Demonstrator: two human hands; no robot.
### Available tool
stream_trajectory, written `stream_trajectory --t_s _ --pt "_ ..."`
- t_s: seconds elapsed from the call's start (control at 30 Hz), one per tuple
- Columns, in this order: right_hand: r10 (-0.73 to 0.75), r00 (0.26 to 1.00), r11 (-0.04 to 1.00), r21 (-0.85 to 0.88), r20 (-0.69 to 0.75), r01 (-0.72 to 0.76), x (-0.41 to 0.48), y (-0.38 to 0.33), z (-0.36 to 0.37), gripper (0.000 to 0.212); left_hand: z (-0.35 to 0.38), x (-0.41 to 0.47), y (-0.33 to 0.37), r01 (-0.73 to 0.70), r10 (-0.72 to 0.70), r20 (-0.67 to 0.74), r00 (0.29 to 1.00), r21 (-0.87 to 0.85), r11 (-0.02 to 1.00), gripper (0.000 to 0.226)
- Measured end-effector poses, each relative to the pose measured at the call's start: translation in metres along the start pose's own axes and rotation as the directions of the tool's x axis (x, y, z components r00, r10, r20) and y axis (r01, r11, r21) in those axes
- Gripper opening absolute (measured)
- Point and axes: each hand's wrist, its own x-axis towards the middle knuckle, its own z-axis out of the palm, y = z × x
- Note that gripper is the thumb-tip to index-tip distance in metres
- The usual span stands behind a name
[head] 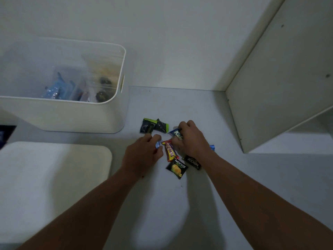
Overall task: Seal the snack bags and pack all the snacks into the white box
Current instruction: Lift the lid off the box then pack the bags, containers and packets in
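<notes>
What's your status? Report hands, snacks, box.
Left hand grip on blue wrapper; right hand grip on blue packet. Nextar packs loose on table; white box open. Path to box unobstructed.

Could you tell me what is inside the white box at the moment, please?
The white box holds clear bags with blue packets and dark snacks; its near wall hides whatever lies lower.

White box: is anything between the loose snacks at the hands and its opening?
Nothing visible. The white box stands open left of the snacks, bare table between; its lid lies nearer, off to the side. Only its wall must be cleared.
</notes>
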Motion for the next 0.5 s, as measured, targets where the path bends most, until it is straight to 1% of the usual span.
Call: stream_trajectory --t_s 0.13,0.2,0.27,0.37,0.43,0.5 --pt "0.003 0.998 0.997 0.081 -0.056 0.002 0.001 -0.019 -0.032 0.033 -0.039 0.006 0.014 -0.018 0.014 -0.14 0.99 -0.03 0.999 0.023" --pt "-0.014 0.997 0.995 0.095 -0.079 0.021 0.004 -0.036 -0.052 0.032 -0.065 0.008 0.015 -0.074 0.064 -0.257 0.964 -0.027 0.997 0.021" --pt "-0.031 0.993 0.992 0.121 -0.114 0.045 0.01 -0.06 -0.072 0.03 -0.099 0.011 0.015 -0.088 0.07 -0.336 0.939 -0.038 0.995 0.021" --pt "-0.046 0.984 0.98 0.182 -0.173 0.078 0.022 -0.105 -0.1 0.028 -0.154 0.017 0.006 -0.034 0.012 -0.391 0.92 -0.048 0.998 0.025" --pt "-0.081 0.976 0.971 0.203 -0.202 0.123 0.031 -0.14 -0.112 0.029 -0.188 0.021 -0.009 -0.004 -0.01 -0.428 0.904 -0.032 0.999 0.028" --pt "-0.127 0.971 0.96 0.22 -0.201 0.172 0.042 -0.174 -0.118 0.029 -0.22 0.03 -0.028 0.037 -0.052 -0.462 0.885 -0.041 0.998 0.03"
